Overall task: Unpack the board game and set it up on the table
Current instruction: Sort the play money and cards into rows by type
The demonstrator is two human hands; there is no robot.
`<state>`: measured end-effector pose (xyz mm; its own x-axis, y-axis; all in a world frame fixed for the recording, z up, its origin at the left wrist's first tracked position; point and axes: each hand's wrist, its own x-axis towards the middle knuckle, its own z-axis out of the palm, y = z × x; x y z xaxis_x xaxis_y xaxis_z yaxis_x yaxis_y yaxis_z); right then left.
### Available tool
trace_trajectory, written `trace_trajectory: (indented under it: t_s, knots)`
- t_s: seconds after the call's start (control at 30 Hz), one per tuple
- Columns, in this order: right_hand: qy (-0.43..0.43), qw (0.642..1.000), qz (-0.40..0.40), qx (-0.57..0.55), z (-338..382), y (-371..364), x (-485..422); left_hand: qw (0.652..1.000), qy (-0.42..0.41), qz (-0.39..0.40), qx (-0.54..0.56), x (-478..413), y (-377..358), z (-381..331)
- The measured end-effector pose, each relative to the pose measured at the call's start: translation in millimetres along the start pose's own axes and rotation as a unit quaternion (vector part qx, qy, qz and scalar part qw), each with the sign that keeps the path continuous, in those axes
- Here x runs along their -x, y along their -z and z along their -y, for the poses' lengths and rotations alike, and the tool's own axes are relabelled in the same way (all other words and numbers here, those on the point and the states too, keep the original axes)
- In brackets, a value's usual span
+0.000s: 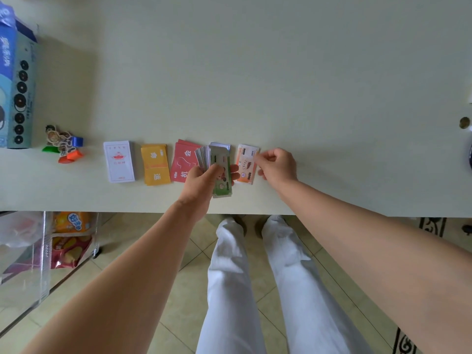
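Note:
My left hand (204, 180) grips a thick stack of play money (217, 164), green note on top, just above the table's front part. Right beside it lies an orange banknote pile (245, 163) on the table, and my right hand (277, 166) pinches its right edge with curled fingers. A bluish note pile (221, 145) peeks out behind the held stack. In a row to the left lie a red card deck (182, 159), a yellow card deck (155, 164) and a white card deck (119, 160). The blue game box (18, 80) stands at the far left.
Character tokens with coloured plastic stands (63, 145) lie beside the box. The pale table (255, 72) stretches back and right. A round brass item (464, 122) sits at the right edge. Under the table's left are clear bins with snack bags (70, 238); my white-trousered legs stand below.

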<state>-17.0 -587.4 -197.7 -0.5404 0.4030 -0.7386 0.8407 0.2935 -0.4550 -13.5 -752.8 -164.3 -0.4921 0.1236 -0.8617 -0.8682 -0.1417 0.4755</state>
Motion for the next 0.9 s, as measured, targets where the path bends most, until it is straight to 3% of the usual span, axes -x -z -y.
trace_trajectory:
  t_s: [0.1,0.17,0.33,0.53,0.7,0.9]
  knots:
    - [0.039,0.981,0.17,-0.089,14,13,16,1.0,0.013,0.024,-0.009,4,-8,-3]
    - [0.045,0.963,0.242,-0.109,16,18,24,0.999,0.013,0.034,-0.024,9,-17,-6]
    - [0.033,0.961,0.213,-0.175,14,38,30,0.996,0.022,0.083,0.015,20,-40,-11]
    - [0.009,0.957,0.212,-0.197,2,66,34,0.999,0.024,0.039,-0.016,27,-69,-12]
    - [0.003,0.953,0.195,-0.232,-8,82,33,0.996,0.019,0.08,0.019,36,-89,-13]
    - [-0.014,0.951,0.177,-0.252,-17,98,31,0.998,0.009,0.032,-0.049,35,-108,-8]
